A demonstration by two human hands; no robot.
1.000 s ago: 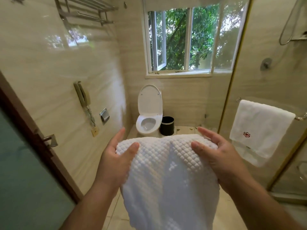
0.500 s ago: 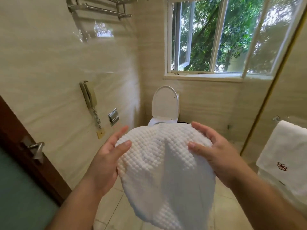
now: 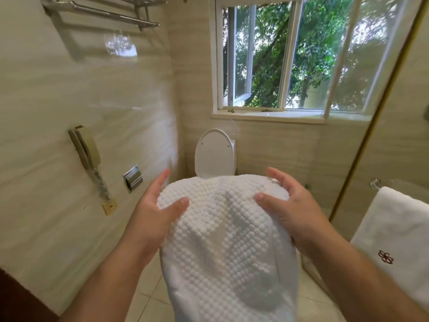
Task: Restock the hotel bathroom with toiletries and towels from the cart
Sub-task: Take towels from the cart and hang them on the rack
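A white waffle-textured towel (image 3: 227,247) hangs in front of me, held up at its top edge. My left hand (image 3: 155,212) grips its upper left corner, thumb on the front. My right hand (image 3: 292,210) grips the upper right corner the same way. The towel's lower part runs out of the bottom of the view and hides the toilet bowl. High on the left wall is a chrome towel rack (image 3: 109,12) with nothing visible on its bars. Another white towel with a red emblem (image 3: 394,235) hangs on a rail at the right.
A toilet with its lid raised (image 3: 214,152) stands under the window (image 3: 290,56). A wall phone (image 3: 87,149) and a chrome paper holder (image 3: 132,178) are on the left wall. A gold-framed glass shower screen (image 3: 373,108) runs along the right. Beige floor tiles lie below.
The view has moved forward and tilted up, so the toilet, window and rack look nearer. Both hands keep holding the towel, raised slightly; the bin and toilet bowl are now hidden behind it.
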